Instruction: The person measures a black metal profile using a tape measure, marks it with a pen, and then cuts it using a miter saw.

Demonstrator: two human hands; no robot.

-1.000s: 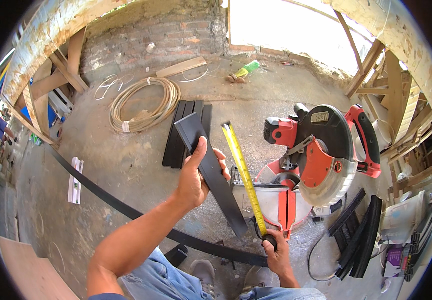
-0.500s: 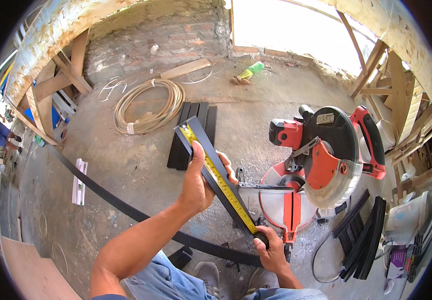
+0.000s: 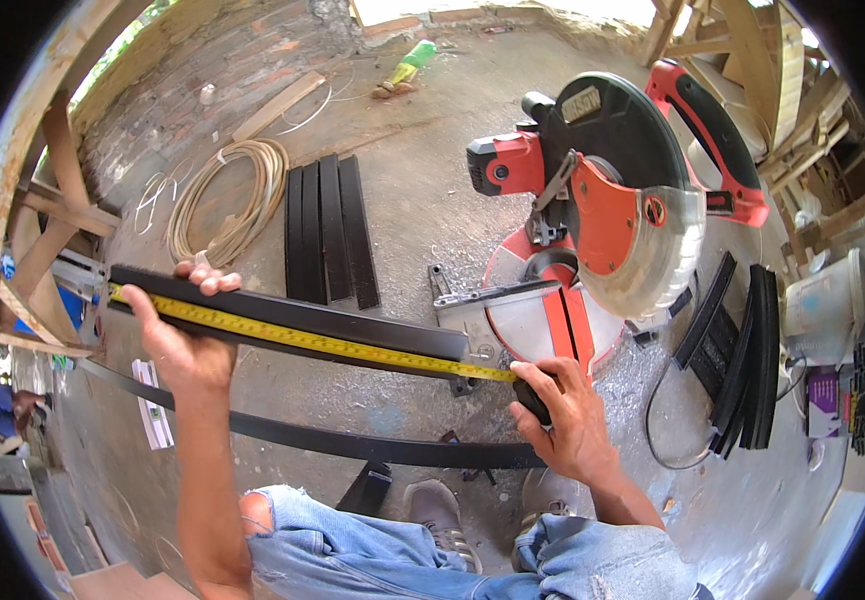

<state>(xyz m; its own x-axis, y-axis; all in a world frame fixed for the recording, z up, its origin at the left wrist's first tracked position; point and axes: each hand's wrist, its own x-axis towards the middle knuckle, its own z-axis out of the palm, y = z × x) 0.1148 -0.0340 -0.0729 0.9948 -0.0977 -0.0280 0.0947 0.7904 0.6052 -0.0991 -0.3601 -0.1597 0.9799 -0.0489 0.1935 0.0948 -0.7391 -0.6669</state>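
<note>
A short black channel strip lies nearly level in front of me, with the yellow blade of a tape measure drawn out along it. My left hand grips the strip near its left end, thumb on the near side by the blade and fingertips over the far edge. At the strip's right end, my right hand is wrapped round the dark tape case. Just beyond that hand stands a red and black miter saw on the floor, its fence close to the strip's right end.
Several black strips lie side by side beyond my hands, beside a coil of beige hose. A long black strip crosses the floor near my shoes. Black offcuts and a whitish bucket are at the right. A spirit level lies left.
The channel strip and tape have swung from a steep slant to nearly level. My left hand has moved left and its end lower; my right hand is slightly higher. The head view has shifted.
</note>
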